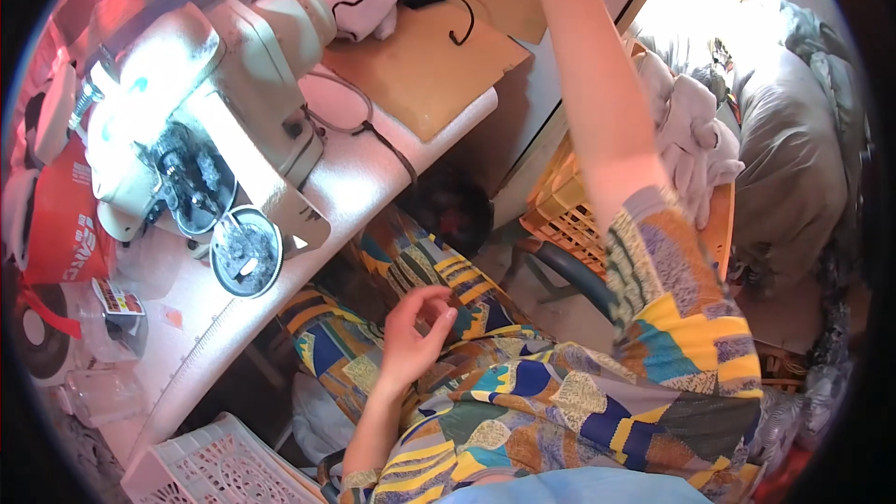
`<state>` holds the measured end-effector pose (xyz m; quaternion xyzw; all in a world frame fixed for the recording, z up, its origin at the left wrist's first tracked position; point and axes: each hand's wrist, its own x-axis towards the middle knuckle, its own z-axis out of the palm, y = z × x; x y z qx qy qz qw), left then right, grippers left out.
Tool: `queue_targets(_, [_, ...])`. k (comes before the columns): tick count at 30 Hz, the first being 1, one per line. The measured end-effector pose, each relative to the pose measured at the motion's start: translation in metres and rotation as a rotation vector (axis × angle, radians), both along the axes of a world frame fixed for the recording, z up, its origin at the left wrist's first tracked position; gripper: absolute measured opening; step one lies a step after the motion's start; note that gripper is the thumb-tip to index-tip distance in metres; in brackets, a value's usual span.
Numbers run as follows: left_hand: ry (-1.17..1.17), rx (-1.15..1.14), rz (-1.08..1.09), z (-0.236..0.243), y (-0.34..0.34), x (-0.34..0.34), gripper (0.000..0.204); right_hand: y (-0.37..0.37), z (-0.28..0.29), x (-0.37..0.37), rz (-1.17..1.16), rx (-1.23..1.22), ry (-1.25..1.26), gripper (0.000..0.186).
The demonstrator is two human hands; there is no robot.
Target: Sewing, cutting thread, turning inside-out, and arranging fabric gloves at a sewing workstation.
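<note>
A beige metal sewing machine [247, 42] stands on a white table [359, 173]. Right of the machine, crumpled pinkish-white cloth [378, 0] lies on a flat brown board [425, 70]. Below and right of the machine, the left hand [418, 331] curls over multicoloured patterned clothing [499, 317], thumb and fingertips apart. Farther right of the machine, the bare forearm [602, 84] overlaps an orange plastic basket [565, 196]; the right hand's grip, out of view, I cannot tell.

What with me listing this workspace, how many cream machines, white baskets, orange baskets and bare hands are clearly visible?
Cream machine: 1
White basket: 1
Orange basket: 1
Bare hands: 1, the left hand; the right hand is out of view past the top edge
Total: 4
</note>
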<state>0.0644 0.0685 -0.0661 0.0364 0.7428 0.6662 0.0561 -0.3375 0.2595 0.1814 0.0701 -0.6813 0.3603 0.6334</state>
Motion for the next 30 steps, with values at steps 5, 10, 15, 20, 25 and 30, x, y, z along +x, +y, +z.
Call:
queue_targets(5, [0.466, -0.074, 0.285, 0.027, 0.006, -0.025, 0.045, -0.028, -0.094, 0.156, 0.503, -0.083, -0.207, 0.016])
queue_targets(10, [0.65, -0.425, 0.563, 0.045, 0.002, -0.056, 0.069, -0.054, -0.202, 0.253, 0.671, 0.405, -0.31, 0.029])
queue_targets(15, [0.623, -0.668, 0.437, 0.043, -0.01, -0.075, 0.051, -0.04, -0.217, 0.272, 0.761, 0.457, -0.204, 0.029])
queue_targets(20, [0.832, -0.386, 0.41, 0.034, 0.005, -0.085, 0.04, -0.036, -0.216, 0.286, 0.439, 0.387, -0.407, 0.024])
queue_targets(25, [0.609, -0.045, 0.213, 0.031, 0.054, -0.033, 0.04, -0.014, -0.212, 0.279, 0.266, 0.267, -0.559, 0.04])
queue_targets(30, [0.427, 0.078, 0.053, 0.039, 0.048, -0.032, 0.023, -0.022, -0.19, 0.285, 0.269, -0.021, -0.51, 0.027])
